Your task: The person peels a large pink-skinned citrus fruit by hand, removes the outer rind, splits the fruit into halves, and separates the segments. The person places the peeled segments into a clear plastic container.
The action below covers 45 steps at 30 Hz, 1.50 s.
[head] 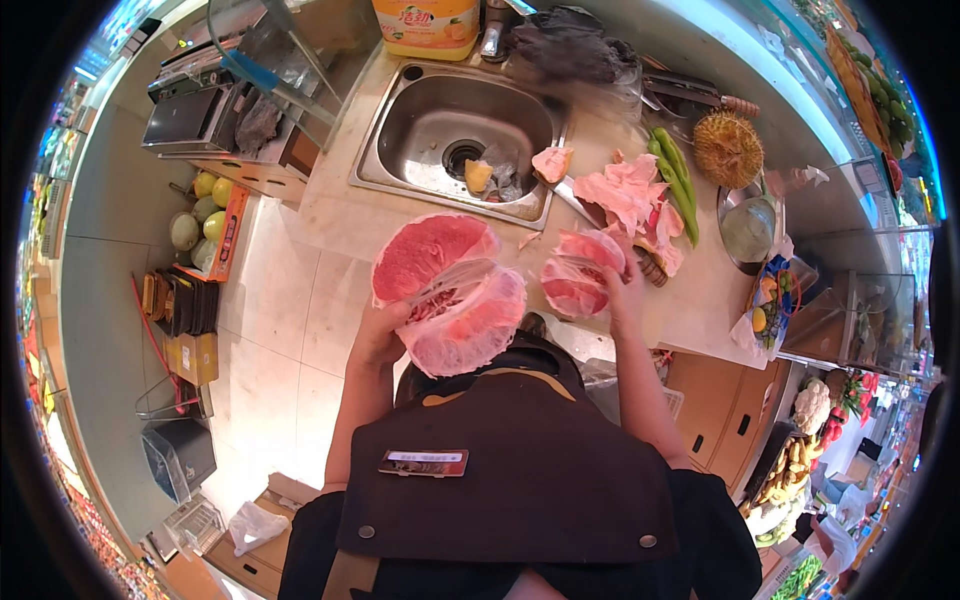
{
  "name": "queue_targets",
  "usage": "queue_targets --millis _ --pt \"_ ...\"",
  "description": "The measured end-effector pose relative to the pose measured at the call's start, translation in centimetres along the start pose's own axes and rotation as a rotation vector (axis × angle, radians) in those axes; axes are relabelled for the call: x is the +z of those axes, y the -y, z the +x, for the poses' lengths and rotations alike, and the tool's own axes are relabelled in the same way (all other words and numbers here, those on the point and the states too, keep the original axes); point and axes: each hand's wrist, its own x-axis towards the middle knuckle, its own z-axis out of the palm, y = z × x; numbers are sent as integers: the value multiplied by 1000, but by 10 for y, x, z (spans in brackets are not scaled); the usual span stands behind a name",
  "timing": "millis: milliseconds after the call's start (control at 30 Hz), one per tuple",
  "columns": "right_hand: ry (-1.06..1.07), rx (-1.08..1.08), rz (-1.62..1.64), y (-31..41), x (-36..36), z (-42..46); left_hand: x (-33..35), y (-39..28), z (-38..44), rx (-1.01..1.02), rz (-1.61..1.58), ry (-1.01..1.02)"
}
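Note:
My left hand (386, 330) grips a large peeled piece of red pomelo (442, 259), its core side turned up with white membrane and seeds showing. In my right hand (627, 289) is a smaller peeled pomelo piece (576, 292), held apart from the larger one. Both pieces are in front of my dark apron, near the counter's front edge. Beyond my right hand, pink pomelo peel (626, 191) lies heaped on the counter. A knife blade (577, 201) shows partly beneath this peel, and another peel piece (553, 163) rests by the sink corner.
A steel sink (420, 120) holds a yellowish scrap (478, 176) and crumpled clear plastic. Long green peppers (679, 184), a durian (727, 148) and a steel bowl (729, 217) stand to the right. Behind the sink are a yellow detergent jug (427, 26) and dark plastic bags (570, 49).

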Motion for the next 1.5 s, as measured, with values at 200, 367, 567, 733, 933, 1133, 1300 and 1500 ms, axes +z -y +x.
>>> queue_targets --millis 200,367,567,733,933,1133,1300,1500 --pt "-260 -99 -439 6 -14 -7 -2 -11 5 69 166 13" --pt "-396 -78 -385 -23 -45 9 -17 -21 6 -145 92 -24" --pt "-676 -446 -314 28 -14 -4 -43 -14 6 -172 33 -125" --pt "-353 -277 -285 78 22 -37 -48 -13 7 -238 -1 -100" --pt "479 -54 82 122 96 -51 -24 -2 9 -289 -45 -42" --pt "920 -391 -211 117 144 -33 19 9 -24 -80 -28 -197" --pt "727 16 205 92 197 -75 21 16 -62 124 -110 -510" --pt "977 -538 -304 78 235 -123 22 17 -99 526 -53 -925"
